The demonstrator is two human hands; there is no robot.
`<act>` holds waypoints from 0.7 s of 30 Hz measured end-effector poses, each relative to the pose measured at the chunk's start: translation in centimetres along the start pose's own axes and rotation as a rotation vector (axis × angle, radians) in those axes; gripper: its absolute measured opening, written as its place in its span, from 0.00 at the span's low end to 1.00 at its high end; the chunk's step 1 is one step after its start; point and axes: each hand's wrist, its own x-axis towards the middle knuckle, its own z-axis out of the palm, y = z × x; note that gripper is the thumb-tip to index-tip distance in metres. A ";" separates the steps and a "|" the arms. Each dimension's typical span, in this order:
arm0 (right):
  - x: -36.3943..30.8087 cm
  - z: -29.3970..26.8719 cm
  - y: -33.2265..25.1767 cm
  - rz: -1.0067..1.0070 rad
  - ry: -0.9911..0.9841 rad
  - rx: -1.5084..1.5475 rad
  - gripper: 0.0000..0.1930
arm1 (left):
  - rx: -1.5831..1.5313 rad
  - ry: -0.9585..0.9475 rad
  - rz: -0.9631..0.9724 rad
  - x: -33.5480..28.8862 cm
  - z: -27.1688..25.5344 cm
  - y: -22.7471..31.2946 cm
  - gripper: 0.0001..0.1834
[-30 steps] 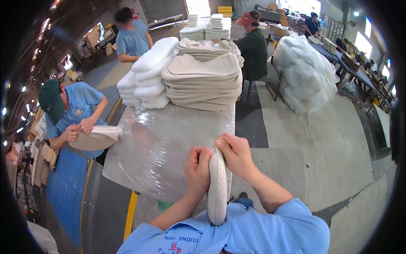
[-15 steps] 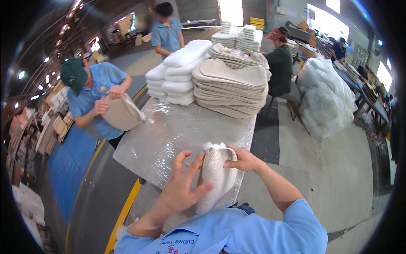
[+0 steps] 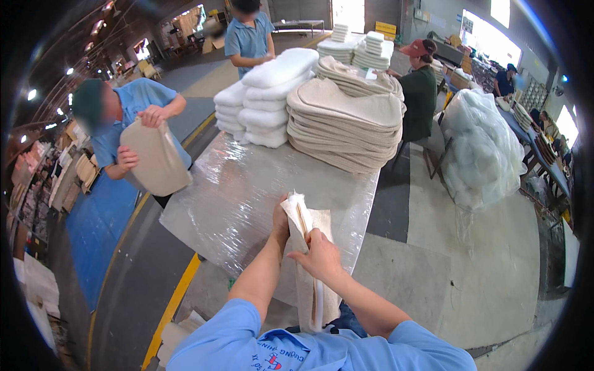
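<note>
I hold a beige fabric cover (image 3: 309,272) with white padding inside, upright against the near edge of the table (image 3: 247,185). My left hand (image 3: 281,222) grips its upper left edge near the open top. The front seam just below the top is pinched by my right hand (image 3: 318,256). The cover hangs down toward my lap, its lower end between my forearms.
The table is wrapped in clear plastic. At its far end lie a stack of beige covers (image 3: 346,123) and a pile of white foam pads (image 3: 266,96). A person at the left holds a beige cushion (image 3: 158,161). A big clear bag of stuffing (image 3: 482,148) stands at the right.
My left hand, spread open half a second ago, has closed on the cover's top edge. The cover now stands upright with its top open. The person at the left has shifted their cushion lower.
</note>
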 end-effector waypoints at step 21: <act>14.9 3.9 7.4 -0.092 -0.059 0.966 0.04 | -0.057 -0.054 -0.016 -7.6 2.1 2.4 0.35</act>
